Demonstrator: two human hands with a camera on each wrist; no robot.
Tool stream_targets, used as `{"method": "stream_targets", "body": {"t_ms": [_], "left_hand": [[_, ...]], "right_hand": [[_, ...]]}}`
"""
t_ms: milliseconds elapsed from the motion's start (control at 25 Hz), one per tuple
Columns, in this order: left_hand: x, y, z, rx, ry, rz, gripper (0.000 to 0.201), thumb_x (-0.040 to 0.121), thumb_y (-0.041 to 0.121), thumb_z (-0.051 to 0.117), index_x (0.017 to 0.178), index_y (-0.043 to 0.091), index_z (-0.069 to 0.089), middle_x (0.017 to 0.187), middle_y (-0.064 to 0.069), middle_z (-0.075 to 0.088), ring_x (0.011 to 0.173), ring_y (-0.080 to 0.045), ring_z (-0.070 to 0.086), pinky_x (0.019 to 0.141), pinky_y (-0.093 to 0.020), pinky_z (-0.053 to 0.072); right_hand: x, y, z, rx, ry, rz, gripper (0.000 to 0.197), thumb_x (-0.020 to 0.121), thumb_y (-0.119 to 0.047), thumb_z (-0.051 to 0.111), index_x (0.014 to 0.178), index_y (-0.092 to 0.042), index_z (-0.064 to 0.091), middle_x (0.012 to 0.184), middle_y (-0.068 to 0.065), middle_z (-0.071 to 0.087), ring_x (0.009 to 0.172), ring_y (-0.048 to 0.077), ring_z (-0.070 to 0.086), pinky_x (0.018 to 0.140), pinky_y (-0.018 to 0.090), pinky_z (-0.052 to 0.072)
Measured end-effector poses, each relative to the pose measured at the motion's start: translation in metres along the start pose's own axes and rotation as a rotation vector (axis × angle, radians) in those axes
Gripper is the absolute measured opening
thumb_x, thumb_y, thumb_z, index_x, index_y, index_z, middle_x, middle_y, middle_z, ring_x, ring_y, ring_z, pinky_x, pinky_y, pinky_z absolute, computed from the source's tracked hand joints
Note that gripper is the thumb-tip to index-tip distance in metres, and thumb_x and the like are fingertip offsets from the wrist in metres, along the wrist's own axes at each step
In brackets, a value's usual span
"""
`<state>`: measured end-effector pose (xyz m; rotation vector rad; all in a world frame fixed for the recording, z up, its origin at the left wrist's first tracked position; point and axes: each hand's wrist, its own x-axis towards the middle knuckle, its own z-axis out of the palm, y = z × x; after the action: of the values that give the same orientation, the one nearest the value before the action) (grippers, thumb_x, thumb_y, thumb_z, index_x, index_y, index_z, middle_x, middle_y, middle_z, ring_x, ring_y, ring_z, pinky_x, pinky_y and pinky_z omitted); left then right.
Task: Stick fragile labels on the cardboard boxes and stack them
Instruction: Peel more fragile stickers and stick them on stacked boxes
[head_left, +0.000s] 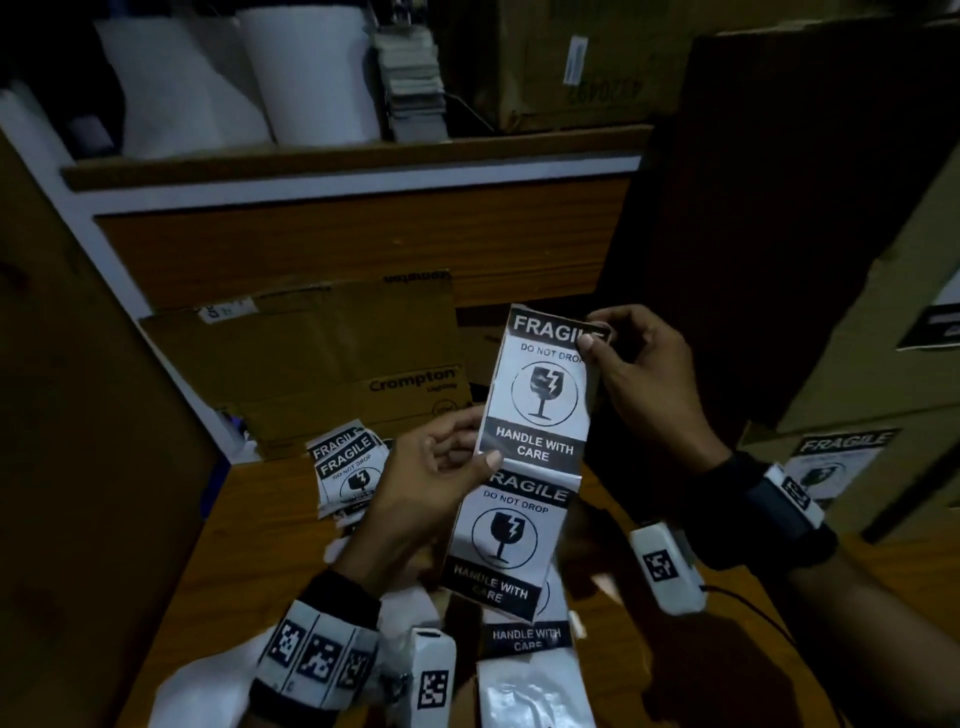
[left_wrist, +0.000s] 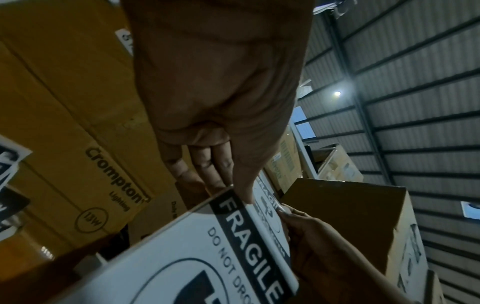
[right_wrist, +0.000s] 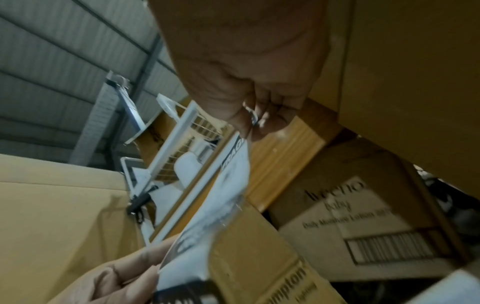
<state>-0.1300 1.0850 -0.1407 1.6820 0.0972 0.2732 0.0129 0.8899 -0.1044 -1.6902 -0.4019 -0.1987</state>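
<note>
A strip of black-and-white fragile labels hangs upright between my hands above the wooden table. My right hand pinches the top label's upper right corner. My left hand pinches the strip at the top label's lower left edge, thumb in front. More labels of the same strip hang below. Behind them lies a brown Crompton cardboard box. The left wrist view shows my left hand's thumb on the strip. In the right wrist view my right hand pinches the label.
Loose fragile labels lie piled on the table left of my left hand. Stacked boxes stand at the right, one bearing a fragile label. A tall dark box rises behind my right hand. White rolls sit on the shelf.
</note>
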Motion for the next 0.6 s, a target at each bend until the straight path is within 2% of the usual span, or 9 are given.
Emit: {"method": "stream_targets", "body": {"t_ms": [120, 160, 200, 240, 280, 360, 440, 520, 600], "left_hand": [[-0.011, 0.018, -0.001, 0.03, -0.009, 0.036, 0.032, 0.09, 0.004, 0.074, 0.121, 0.014, 0.071, 0.101, -0.007, 0.079, 0.096, -0.024, 0.076, 0.088, -0.044, 0.062], [-0.014, 0.022, 0.0, 0.025, -0.002, 0.039, 0.031, 0.09, 0.005, 0.074, 0.119, 0.014, 0.072, 0.101, -0.007, 0.079, 0.096, -0.025, 0.076, 0.089, -0.048, 0.061], [-0.017, 0.028, 0.002, 0.018, 0.007, 0.038, 0.03, 0.09, 0.006, 0.074, 0.119, 0.013, 0.073, 0.101, -0.006, 0.079, 0.097, -0.026, 0.076, 0.091, -0.05, 0.061], [-0.02, 0.033, 0.003, 0.016, 0.015, 0.04, 0.03, 0.09, 0.007, 0.074, 0.119, 0.014, 0.073, 0.102, -0.005, 0.079, 0.098, -0.025, 0.076, 0.091, -0.051, 0.06], [-0.023, 0.038, 0.005, 0.017, 0.022, 0.047, 0.03, 0.09, 0.008, 0.073, 0.119, 0.015, 0.073, 0.103, -0.003, 0.079, 0.098, -0.023, 0.076, 0.091, -0.049, 0.06], [-0.027, 0.047, 0.006, 0.02, 0.026, 0.081, 0.03, 0.092, 0.007, 0.07, 0.12, 0.019, 0.072, 0.105, 0.002, 0.079, 0.1, -0.016, 0.075, 0.09, -0.04, 0.062], [-0.031, 0.055, 0.006, 0.01, -0.003, 0.109, 0.033, 0.094, 0.006, 0.067, 0.123, 0.022, 0.07, 0.109, 0.006, 0.078, 0.102, -0.011, 0.074, 0.087, -0.03, 0.061], [-0.034, 0.06, 0.005, -0.009, -0.024, 0.111, 0.036, 0.095, 0.004, 0.066, 0.125, 0.024, 0.069, 0.111, 0.007, 0.078, 0.103, -0.011, 0.074, 0.085, -0.026, 0.06], [-0.036, 0.063, 0.006, -0.024, -0.026, 0.123, 0.038, 0.094, 0.001, 0.066, 0.127, 0.021, 0.068, 0.112, 0.007, 0.078, 0.105, -0.012, 0.073, 0.086, -0.027, 0.06]], "right_hand": [[-0.008, -0.015, -0.011, -0.046, 0.065, -0.053, 0.026, 0.096, -0.024, 0.072, 0.119, -0.028, 0.062, 0.109, -0.012, 0.068, 0.1, 0.003, 0.07, 0.084, 0.037, 0.064], [-0.012, -0.019, -0.013, -0.148, 0.103, -0.126, 0.032, 0.094, -0.025, 0.073, 0.123, -0.027, 0.061, 0.115, -0.014, 0.065, 0.105, 0.002, 0.066, 0.09, 0.032, 0.06], [-0.019, -0.024, -0.014, -0.27, 0.152, -0.232, 0.036, 0.093, -0.025, 0.075, 0.126, -0.025, 0.06, 0.123, -0.01, 0.061, 0.113, 0.003, 0.061, 0.096, 0.023, 0.053], [-0.029, -0.029, -0.014, -0.381, 0.192, -0.359, 0.037, 0.092, -0.025, 0.075, 0.126, -0.021, 0.061, 0.129, -0.004, 0.058, 0.119, 0.008, 0.055, 0.099, 0.016, 0.043], [-0.04, -0.032, -0.012, -0.46, 0.194, -0.473, 0.035, 0.092, -0.024, 0.075, 0.124, -0.018, 0.063, 0.131, 0.001, 0.056, 0.121, 0.012, 0.051, 0.099, 0.014, 0.038], [-0.065, -0.035, -0.007, -0.538, 0.074, -0.634, 0.026, 0.095, -0.027, 0.072, 0.118, -0.015, 0.069, 0.125, 0.003, 0.061, 0.117, 0.016, 0.051, 0.095, 0.026, 0.044], [-0.081, -0.033, -0.005, -0.574, -0.07, -0.734, 0.023, 0.099, -0.032, 0.068, 0.115, -0.016, 0.073, 0.118, 0.0, 0.066, 0.11, 0.018, 0.055, 0.085, 0.04, 0.05], [-0.088, -0.031, -0.006, -0.596, -0.135, -0.769, 0.026, 0.101, -0.036, 0.064, 0.116, -0.018, 0.075, 0.115, -0.003, 0.069, 0.106, 0.019, 0.057, 0.08, 0.043, 0.051], [-0.09, -0.032, -0.008, -0.599, -0.145, -0.766, 0.029, 0.102, -0.039, 0.062, 0.118, -0.019, 0.075, 0.115, -0.004, 0.07, 0.104, 0.019, 0.059, 0.078, 0.043, 0.051]]}}
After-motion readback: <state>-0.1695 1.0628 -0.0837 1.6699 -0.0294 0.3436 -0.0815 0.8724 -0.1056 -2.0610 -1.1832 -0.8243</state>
